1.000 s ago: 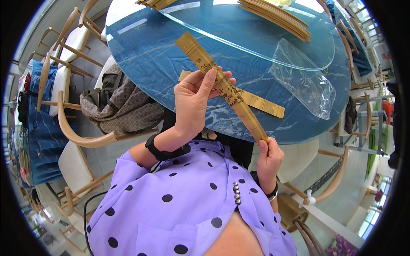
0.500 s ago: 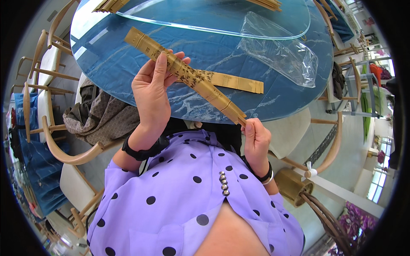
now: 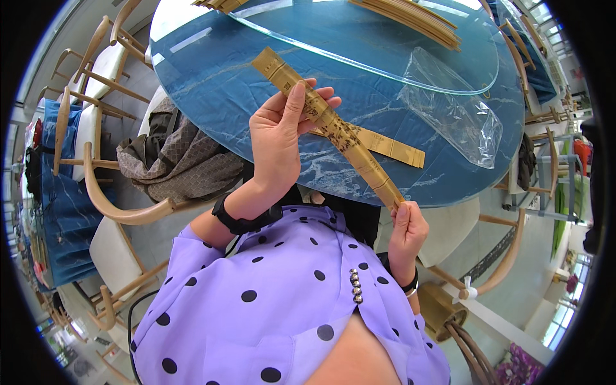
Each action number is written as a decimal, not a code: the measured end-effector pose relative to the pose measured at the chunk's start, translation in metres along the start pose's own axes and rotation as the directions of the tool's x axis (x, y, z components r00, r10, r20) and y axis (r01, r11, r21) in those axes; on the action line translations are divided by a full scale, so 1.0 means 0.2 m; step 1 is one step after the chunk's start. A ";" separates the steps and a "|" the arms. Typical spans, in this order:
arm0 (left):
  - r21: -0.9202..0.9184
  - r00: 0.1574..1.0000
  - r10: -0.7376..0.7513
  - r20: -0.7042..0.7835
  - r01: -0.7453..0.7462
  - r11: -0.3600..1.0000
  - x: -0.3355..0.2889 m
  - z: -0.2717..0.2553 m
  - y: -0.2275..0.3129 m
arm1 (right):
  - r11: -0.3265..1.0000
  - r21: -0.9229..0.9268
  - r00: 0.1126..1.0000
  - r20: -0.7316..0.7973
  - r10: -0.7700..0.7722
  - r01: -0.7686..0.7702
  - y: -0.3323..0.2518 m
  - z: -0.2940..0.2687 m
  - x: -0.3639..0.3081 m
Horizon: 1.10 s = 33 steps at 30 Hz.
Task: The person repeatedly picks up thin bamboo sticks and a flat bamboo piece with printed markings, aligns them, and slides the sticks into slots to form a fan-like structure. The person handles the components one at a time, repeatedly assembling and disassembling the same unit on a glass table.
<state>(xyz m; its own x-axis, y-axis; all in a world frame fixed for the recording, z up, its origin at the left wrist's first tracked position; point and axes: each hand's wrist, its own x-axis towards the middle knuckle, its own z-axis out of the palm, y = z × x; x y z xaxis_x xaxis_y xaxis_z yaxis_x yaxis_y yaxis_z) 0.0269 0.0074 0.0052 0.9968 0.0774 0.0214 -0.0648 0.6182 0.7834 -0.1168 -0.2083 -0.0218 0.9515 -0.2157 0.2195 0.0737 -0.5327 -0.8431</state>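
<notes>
A long, narrow gold paper sleeve (image 3: 369,163) with dark floral print and small lettering slants over the table's near edge. My left hand (image 3: 277,131) pinches it along its upper half, thumb on top and fingers beneath. At its lower right end, my right hand (image 3: 409,232) grips the tip between thumb and fingers. Behind the held sleeve, a second gold sleeve (image 3: 391,148) lies flat on the blue table (image 3: 224,106), partly covered by the first. Whether the held sleeve has anything inside cannot be seen.
A clear plastic bag (image 3: 452,109) lies to the right, partly under the glass turntable (image 3: 359,64). Stacks of gold sleeves (image 3: 410,22) sit at the back. On the left are a wooden chair (image 3: 122,218) and a brown patterned bag (image 3: 176,157); a gold pot (image 3: 443,311) stands lower right.
The view has shifted, showing more of the back stack. The sleeve's lower end, which showed split flaps before, is now held closer together in my right fingers. My left hand keeps its grip.
</notes>
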 end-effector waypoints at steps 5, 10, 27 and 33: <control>-0.002 1.000 0.009 0.014 -0.009 1.000 -0.03 0.00 0.00 | 1.000 0.003 1.000 -0.005 0.017 -0.017 -0.01 0.01 0.01; -0.001 1.000 -0.017 0.002 0.017 1.000 -0.04 -0.01 -0.01 | 0.999 0.019 0.999 -0.009 0.050 -0.050 -0.02 0.02 0.01; 0.035 1.000 -0.007 0.006 0.007 0.999 0.00 -0.02 0.03 | 0.984 0.153 0.996 0.043 0.083 -0.089 -0.02 0.03 -0.02; 0.089 1.000 -0.012 -0.012 0.013 0.996 0.04 -0.07 0.05 | 0.973 0.160 0.950 0.237 -0.201 0.166 -0.04 -0.02 0.08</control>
<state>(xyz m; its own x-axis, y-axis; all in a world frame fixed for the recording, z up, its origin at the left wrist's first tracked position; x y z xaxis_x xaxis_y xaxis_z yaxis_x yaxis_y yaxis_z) 0.0342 0.0259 0.0052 0.9969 0.0787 0.0045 -0.0470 0.5472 0.8357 -0.1032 -0.2100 -0.0097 0.9602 0.0959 0.2622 0.2778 -0.4230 -0.8625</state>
